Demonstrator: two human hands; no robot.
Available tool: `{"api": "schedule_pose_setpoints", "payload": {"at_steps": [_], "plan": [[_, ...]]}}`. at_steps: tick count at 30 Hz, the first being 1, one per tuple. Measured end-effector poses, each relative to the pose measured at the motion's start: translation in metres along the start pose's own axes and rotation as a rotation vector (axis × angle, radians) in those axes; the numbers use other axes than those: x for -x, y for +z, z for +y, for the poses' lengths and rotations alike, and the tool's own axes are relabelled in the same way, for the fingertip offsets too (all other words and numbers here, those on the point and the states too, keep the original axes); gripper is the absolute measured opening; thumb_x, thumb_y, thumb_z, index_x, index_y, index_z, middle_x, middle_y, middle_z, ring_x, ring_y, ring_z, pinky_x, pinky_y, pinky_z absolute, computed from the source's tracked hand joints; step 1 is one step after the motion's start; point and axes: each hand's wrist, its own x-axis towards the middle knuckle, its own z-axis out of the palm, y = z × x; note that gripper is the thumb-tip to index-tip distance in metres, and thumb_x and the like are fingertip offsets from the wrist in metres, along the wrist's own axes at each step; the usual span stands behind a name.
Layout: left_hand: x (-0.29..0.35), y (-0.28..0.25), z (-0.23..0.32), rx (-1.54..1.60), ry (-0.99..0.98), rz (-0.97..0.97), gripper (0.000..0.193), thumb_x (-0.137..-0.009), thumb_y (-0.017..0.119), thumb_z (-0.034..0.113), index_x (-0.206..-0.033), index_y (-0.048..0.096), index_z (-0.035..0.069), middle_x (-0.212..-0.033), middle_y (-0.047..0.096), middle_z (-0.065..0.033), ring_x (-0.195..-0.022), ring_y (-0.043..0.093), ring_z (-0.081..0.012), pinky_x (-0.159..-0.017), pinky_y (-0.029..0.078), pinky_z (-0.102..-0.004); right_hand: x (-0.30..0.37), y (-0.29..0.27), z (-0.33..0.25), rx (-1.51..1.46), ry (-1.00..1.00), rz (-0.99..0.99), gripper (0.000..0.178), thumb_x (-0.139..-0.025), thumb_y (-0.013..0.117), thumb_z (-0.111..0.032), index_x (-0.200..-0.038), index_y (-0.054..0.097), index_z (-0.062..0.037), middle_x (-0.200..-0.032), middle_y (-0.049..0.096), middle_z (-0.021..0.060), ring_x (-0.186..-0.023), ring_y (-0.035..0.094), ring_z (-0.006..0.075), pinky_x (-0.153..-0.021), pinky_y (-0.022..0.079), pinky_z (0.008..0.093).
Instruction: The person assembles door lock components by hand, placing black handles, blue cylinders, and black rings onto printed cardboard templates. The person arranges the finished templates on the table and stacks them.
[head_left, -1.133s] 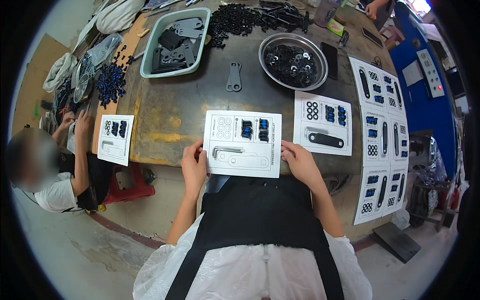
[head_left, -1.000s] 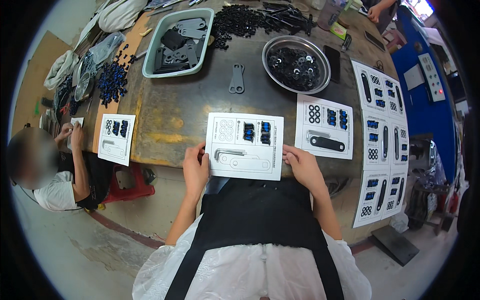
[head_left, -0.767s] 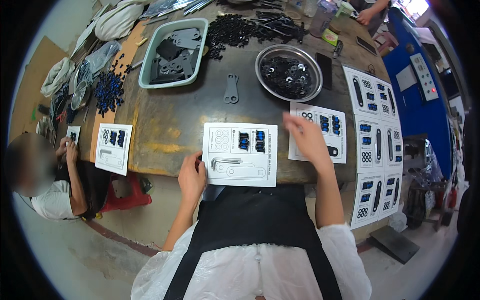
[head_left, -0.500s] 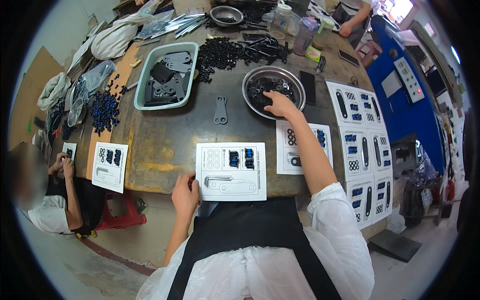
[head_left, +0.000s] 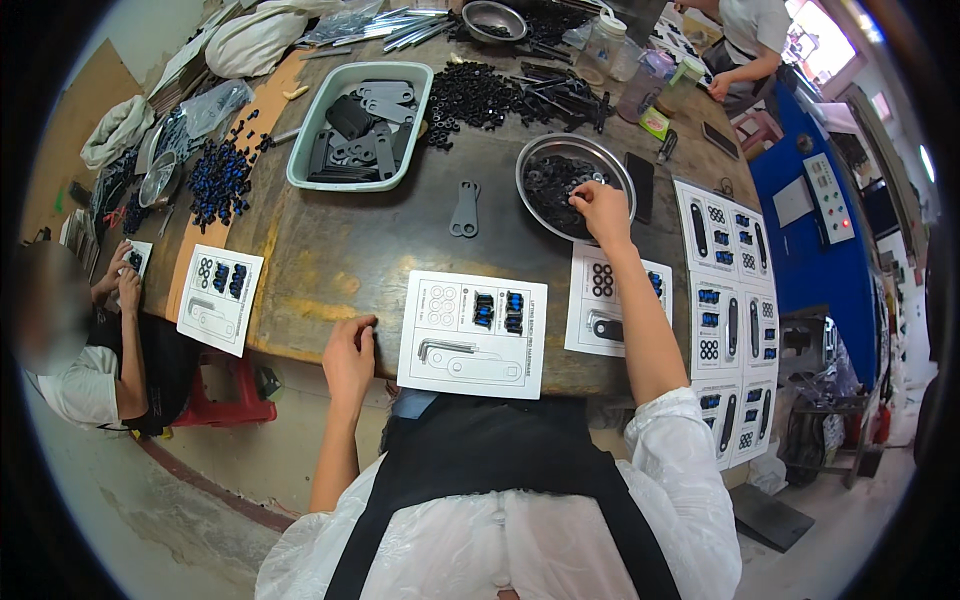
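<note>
My right hand point(head_left: 604, 212) is over the near right part of a steel bowl point(head_left: 527, 205) filled with small black rings point(head_left: 552, 178). Its fingertips are pinched together, and whatever lies between them is too small to make out. Resting at the table edge, my left hand point(head_left: 348, 362) holds nothing, its fingers loosely apart. Just right of it lies a white printed card point(head_left: 470, 385) bearing blue-and-black bolts point(head_left: 484, 311) and L-shaped hex keys point(head_left: 445, 349); its ring outlines are bare. A grey flat link plate point(head_left: 464, 210) lies between card and bowl.
A pale green bin point(head_left: 297, 165) holds more plates. Behind are piles of black parts point(head_left: 470, 95); bolts point(head_left: 218, 185) lie left. Filled cards point(head_left: 712, 325) line the right side; another card point(head_left: 585, 335) is under my right forearm. Co-workers point(head_left: 100, 370) sit left and stand far right.
My right hand has risen slightly out of the rings, its fingers now pinched. My left hand has come away from the card's left edge. The whole view has shifted a little.
</note>
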Motion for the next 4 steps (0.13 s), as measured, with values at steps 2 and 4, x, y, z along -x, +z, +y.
{"api": "schedule_pose_setpoints", "payload": {"at_steps": [2,4], "plan": [[-0.002,0.001,-0.007,-0.039,0.036,0.031,0.017,-0.091,0.058,0.011,-0.103,0.068,0.007,-0.096,0.063,-0.0137,-0.084,0.063,-0.0316,-0.073,0.049,-0.0386,0.002,-0.008,-0.026,-0.299,0.113,-0.086,0.018,-0.08,0.075,-0.017,-0.093,0.074,-0.0049,-0.082,0.073,0.0124,-0.074,0.071,0.0232,-0.07,0.055,0.0347],[-0.002,0.001,-0.006,-0.026,-0.036,-0.003,0.017,-0.091,0.059,0.011,-0.104,0.068,0.006,-0.097,0.063,-0.0141,-0.086,0.064,-0.0298,-0.075,0.049,-0.039,0.012,-0.006,-0.048,-0.574,0.148,-0.225,0.018,-0.082,0.076,-0.02,-0.094,0.075,-0.0065,-0.085,0.074,0.0086,-0.076,0.072,0.0223,-0.071,0.055,0.0348]]}}
